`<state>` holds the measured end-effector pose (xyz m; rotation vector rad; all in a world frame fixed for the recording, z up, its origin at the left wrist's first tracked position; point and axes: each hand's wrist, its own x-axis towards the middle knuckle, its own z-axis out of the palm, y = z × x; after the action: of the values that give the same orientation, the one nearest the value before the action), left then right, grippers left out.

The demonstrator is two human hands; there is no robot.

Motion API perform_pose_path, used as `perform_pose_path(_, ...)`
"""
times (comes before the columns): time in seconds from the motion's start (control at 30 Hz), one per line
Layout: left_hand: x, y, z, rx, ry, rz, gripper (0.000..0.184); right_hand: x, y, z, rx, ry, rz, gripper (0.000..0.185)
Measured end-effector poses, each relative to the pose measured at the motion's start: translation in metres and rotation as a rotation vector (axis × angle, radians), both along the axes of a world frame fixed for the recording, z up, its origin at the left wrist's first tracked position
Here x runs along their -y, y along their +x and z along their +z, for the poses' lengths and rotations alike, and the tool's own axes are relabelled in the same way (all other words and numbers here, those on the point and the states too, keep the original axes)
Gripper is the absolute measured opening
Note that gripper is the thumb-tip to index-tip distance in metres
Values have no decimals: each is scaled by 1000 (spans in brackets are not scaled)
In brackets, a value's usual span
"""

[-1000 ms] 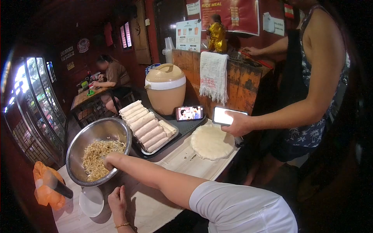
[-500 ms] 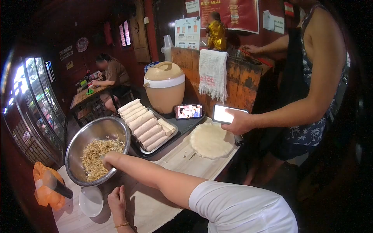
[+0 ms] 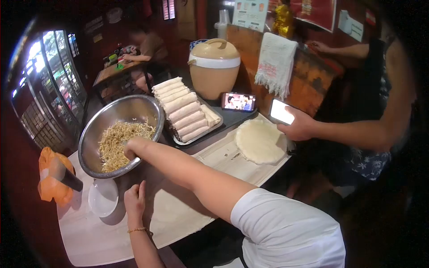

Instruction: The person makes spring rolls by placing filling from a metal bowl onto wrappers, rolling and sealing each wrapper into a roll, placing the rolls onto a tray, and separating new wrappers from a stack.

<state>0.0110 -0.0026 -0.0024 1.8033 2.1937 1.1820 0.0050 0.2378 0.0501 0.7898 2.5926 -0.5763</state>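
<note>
My right hand [image 3: 131,148] reaches into a large steel bowl [image 3: 85,154], against a heap of bean sprout filling [image 3: 117,139]. Its fingers are mostly hidden behind the hand and in the sprouts. My left hand [image 3: 135,199], with a beaded bracelet at the wrist, is curled over the table just below the bowl; nothing shows in it. Left of that hand lies a small white dish [image 3: 103,198]. Pale rolled spring rolls [image 3: 184,108] lie in rows on a metal tray [image 3: 217,130] behind the bowl. A stack of round wrappers [image 3: 260,142] sits to the right.
A propped phone [image 3: 238,102] plays video beside a tan drink cooler [image 3: 214,73]. At right, another person's hand [image 3: 300,125] holds a lit phone [image 3: 281,112] above the wrappers. An orange plastic bag [image 3: 52,176] is at the left edge. Someone sits at a far table [image 3: 109,71].
The camera view has shifted, so most of the scene sits higher and further right. My right hand stays in the bowl at the sprouts; my left hand remains curled below it.
</note>
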Motion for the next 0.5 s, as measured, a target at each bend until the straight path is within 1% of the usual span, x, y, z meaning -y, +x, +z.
perform_pose_path(0.03, 0, -1, 0, 3, -1, 20, 45, -4, -8, -7, 29, -3, -53, 16)
perform_pose_path(0.07, 1, 0, 0, 2, 2, 15, 45, -10, -8, -19, -132, 6, -91, 20)
perform_pose_path(0.1, 0, 1, 3, -1, 5, 12, 45, -8, -6, -16, -46, 122, 107, 22)
perform_pose_path(0.2, 2, 1, 11, -5, 45, 34, 45, -20, -23, -33, 29, 141, 240, 35)
perform_pose_path(0.23, 2, 0, 11, 13, 79, 18, 45, -22, -27, -38, 38, 136, 246, 37)
perform_pose_path(0.27, 2, -1, 8, 26, 40, 43, 44, -24, -30, -42, 40, 131, 259, 37)
perform_pose_path(0.3, 3, -2, 3, 27, 37, 54, 44, -14, -19, -29, 32, 148, 261, 37)
perform_pose_path(0.37, 0, -7, -5, -8, 9, 36, 42, -9, -12, -21, 18, 169, 264, 38)
perform_pose_path(0.47, 1, -4, -2, -13, 29, 18, 41, -19, -18, -31, 18, 124, 214, 39)
perform_pose_path(0.5, 0, -5, 0, -15, 29, 21, 41, -21, -20, -33, 14, 97, 145, 39)
